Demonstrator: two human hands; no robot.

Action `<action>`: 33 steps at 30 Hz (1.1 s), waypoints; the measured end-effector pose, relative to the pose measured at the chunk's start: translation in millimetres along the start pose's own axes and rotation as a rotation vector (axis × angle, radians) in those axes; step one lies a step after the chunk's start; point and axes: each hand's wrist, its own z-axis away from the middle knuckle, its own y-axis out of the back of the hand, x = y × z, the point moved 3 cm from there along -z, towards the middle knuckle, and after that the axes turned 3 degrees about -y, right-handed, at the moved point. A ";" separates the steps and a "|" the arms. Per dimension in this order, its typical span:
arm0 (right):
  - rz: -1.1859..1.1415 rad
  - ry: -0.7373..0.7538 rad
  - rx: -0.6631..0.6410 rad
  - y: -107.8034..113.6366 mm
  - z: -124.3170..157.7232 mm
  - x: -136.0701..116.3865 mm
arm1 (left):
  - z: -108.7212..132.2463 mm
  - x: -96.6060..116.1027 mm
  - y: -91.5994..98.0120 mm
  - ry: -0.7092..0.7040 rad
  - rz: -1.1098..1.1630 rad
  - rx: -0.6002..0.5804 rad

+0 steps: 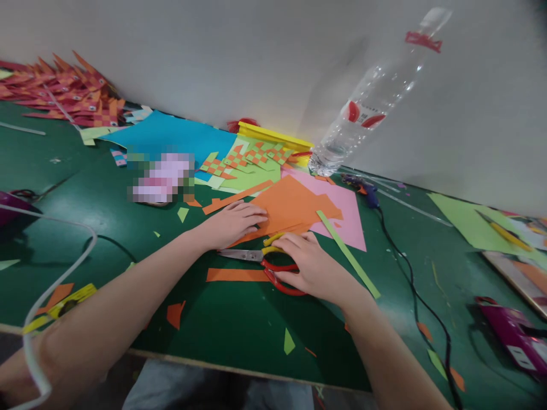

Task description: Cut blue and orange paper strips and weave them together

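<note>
My left hand [237, 223] lies flat with its fingers stretched out on the left edge of an orange paper sheet [284, 202]. In my right hand [305, 262] is a pair of scissors [243, 255] with one red and one yellow handle. The blades point left, below my left hand, with no paper seen between them. Just beneath them an orange paper strip [237, 275] lies on the green table [239, 324]. Pink paper [352, 219] shows under the orange sheet, and a thin green strip [348, 253] slants to the right of my right hand.
A clear plastic bottle [363, 108] stands by the wall beside a glue gun [363, 191] with a black cable. Woven paper fish [243, 159], blue paper [179, 134] and a blurred phone [164, 177] lie behind. A white cable [77, 267] crosses my left arm; paper scraps are scattered about.
</note>
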 end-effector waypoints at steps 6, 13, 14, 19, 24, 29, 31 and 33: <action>-0.049 0.043 -0.007 -3.2 1.9 -2.0 | 0.0 -0.8 -1.7 0.008 0.009 0.017; -0.150 0.014 0.117 9.1 10.1 21.3 | 1.9 -7.1 4.8 0.107 0.128 0.094; -0.157 -0.023 0.206 12.7 11.8 30.2 | 2.9 -7.3 6.8 0.123 0.127 0.109; -0.078 -0.550 0.762 21.2 26.0 90.3 | 9.1 -2.3 17.2 0.317 -0.069 0.182; 0.005 -0.813 0.764 5.6 32.0 127.8 | 7.8 21.5 21.4 0.155 -0.240 0.136; 0.082 -0.776 0.724 -2.9 26.6 118.3 | 7.9 30.6 23.0 0.115 -0.371 0.114; 0.108 -0.652 0.729 -2.6 21.9 104.5 | 8.5 31.6 25.1 0.105 -0.412 0.123; 0.078 -0.487 0.704 -2.7 16.7 89.6 | 9.3 32.3 26.9 0.072 -0.446 0.134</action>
